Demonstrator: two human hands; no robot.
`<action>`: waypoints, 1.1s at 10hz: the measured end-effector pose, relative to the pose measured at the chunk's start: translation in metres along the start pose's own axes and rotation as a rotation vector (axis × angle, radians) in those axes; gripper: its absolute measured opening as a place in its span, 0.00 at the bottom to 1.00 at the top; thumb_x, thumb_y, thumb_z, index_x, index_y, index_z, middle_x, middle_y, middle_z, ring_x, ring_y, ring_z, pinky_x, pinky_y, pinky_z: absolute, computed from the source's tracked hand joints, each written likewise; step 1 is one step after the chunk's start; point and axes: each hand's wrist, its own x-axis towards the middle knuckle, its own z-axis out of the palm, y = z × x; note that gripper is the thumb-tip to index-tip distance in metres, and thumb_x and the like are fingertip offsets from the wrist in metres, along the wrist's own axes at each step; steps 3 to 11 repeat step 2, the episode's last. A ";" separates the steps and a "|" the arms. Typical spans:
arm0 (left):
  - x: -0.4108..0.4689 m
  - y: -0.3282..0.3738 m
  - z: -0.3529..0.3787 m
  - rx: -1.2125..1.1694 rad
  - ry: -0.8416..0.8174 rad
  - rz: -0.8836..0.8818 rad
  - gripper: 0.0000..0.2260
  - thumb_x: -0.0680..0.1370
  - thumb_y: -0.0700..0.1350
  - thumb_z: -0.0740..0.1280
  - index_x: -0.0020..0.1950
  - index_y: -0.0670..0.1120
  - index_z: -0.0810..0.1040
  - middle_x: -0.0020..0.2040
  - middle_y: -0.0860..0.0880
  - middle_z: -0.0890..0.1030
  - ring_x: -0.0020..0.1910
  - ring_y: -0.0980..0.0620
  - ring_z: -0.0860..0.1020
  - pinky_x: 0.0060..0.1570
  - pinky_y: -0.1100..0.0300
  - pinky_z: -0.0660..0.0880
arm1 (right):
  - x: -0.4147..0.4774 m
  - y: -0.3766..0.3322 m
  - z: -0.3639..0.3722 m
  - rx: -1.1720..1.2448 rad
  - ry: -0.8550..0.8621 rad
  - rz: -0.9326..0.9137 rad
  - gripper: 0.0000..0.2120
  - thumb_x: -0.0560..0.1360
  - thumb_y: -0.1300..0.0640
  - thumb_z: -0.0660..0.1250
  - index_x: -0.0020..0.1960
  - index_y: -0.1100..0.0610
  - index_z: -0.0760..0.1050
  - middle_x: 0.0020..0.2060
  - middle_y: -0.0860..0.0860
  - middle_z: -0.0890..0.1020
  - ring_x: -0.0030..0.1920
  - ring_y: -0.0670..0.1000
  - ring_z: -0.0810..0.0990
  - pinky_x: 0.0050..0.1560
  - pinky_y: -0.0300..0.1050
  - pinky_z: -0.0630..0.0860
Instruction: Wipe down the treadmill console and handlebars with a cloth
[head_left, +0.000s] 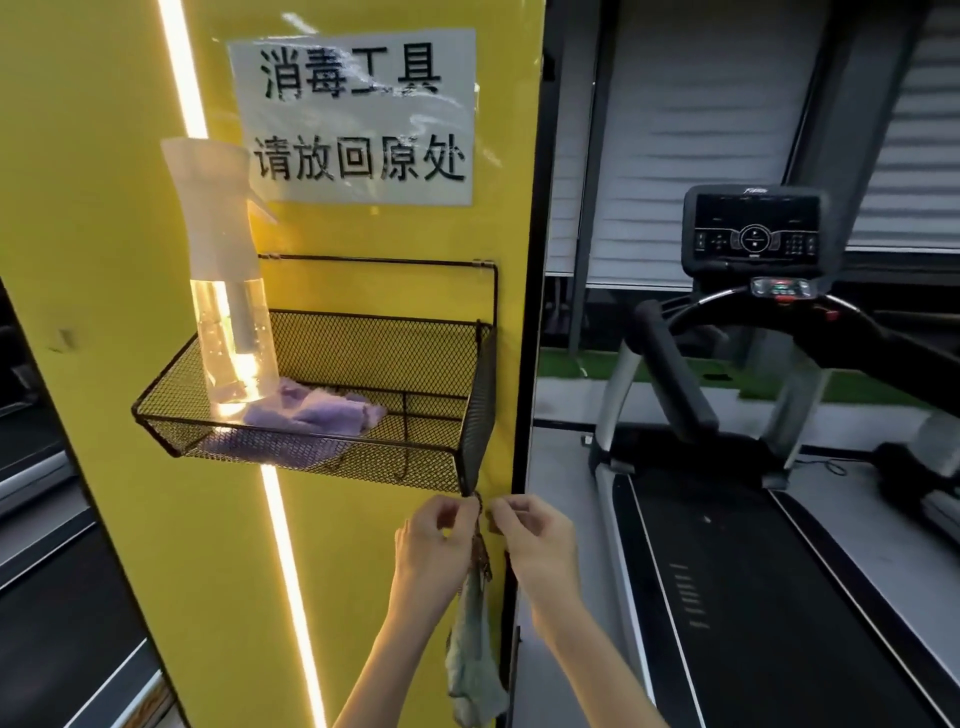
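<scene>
**Limp cloth hangs under the basket, pinched at its top**

The treadmill (727, 571) stands to the right, console (756, 228) and handlebars (675, 364) not yet wiped. The grey-green cloth (475, 670) dangles from the lower corner of the wire basket (478, 395). It looks light, soft and floppy. The left hand (431, 535) and right hand (535, 535) have their fingers (467, 512) clamped on its top end. Bunched mid-length, it should make a good pad.

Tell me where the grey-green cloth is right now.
Head view, lower centre: the grey-green cloth hangs below the right bottom corner of the black mesh basket against the yellow pillar, its top between the left hand and right hand.
</scene>
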 end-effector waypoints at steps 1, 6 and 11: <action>-0.012 0.012 0.006 0.046 -0.039 -0.058 0.09 0.80 0.55 0.60 0.47 0.51 0.75 0.34 0.47 0.81 0.44 0.41 0.79 0.50 0.46 0.76 | 0.002 -0.016 -0.032 0.060 -0.068 0.057 0.08 0.78 0.57 0.65 0.44 0.58 0.81 0.38 0.54 0.84 0.41 0.51 0.82 0.43 0.43 0.75; -0.028 0.025 0.017 0.218 -0.023 0.025 0.13 0.82 0.55 0.56 0.50 0.49 0.75 0.40 0.46 0.82 0.48 0.44 0.79 0.53 0.46 0.74 | 0.000 -0.036 -0.069 0.173 -0.098 0.022 0.12 0.80 0.57 0.63 0.40 0.58 0.80 0.36 0.53 0.82 0.39 0.52 0.81 0.43 0.45 0.73; -0.028 0.025 0.017 0.218 -0.023 0.025 0.13 0.82 0.55 0.56 0.50 0.49 0.75 0.40 0.46 0.82 0.48 0.44 0.79 0.53 0.46 0.74 | 0.000 -0.036 -0.069 0.173 -0.098 0.022 0.12 0.80 0.57 0.63 0.40 0.58 0.80 0.36 0.53 0.82 0.39 0.52 0.81 0.43 0.45 0.73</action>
